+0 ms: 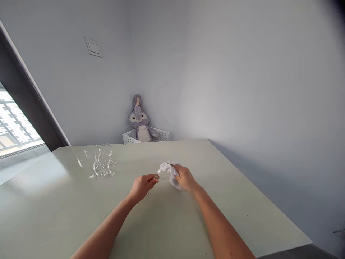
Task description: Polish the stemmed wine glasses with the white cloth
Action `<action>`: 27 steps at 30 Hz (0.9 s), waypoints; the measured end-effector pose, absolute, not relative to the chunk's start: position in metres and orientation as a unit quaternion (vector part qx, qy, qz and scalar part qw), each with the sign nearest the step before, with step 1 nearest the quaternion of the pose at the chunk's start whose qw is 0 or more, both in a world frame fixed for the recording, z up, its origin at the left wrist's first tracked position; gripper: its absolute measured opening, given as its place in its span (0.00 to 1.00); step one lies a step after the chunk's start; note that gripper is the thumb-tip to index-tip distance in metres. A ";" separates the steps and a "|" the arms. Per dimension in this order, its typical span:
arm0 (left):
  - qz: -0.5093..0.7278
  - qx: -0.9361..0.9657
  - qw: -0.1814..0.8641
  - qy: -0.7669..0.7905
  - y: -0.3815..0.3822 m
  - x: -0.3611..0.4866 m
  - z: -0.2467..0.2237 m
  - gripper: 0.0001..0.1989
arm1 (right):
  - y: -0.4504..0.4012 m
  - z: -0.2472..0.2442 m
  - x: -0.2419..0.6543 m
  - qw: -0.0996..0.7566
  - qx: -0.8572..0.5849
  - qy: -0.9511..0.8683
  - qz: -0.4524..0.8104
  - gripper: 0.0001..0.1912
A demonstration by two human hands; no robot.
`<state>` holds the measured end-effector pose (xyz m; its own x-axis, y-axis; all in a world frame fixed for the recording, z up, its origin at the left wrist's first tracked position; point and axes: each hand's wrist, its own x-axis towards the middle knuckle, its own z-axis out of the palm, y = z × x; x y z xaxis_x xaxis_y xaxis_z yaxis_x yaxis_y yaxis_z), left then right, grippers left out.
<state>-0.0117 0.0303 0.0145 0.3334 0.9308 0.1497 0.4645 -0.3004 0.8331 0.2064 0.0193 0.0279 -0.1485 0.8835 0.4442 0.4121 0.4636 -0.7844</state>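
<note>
A clear stemmed glass [162, 175] lies sideways in the air above the table, its bowl toward the right. The fingers of my left hand [142, 186] are closed round its stem end. My right hand [185, 177] grips a white cloth [175, 180], which is pressed against the bowl and covers its rim. Part of the cloth hangs below the right hand. The fingertips of that hand are partly hidden by the cloth.
Several clear stemmed glasses [109, 173] stand upright in a group on the left of the pale green table [161, 230]. Behind the table's far edge, a grey plush toy [142, 132] sits in a white perforated basket [163, 135]. Walls border the far side and the right.
</note>
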 end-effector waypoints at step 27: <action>0.372 0.726 0.263 0.515 -0.003 0.030 0.000 0.13 | -0.002 0.013 0.149 0.619 -0.356 -0.341 0.612 0.33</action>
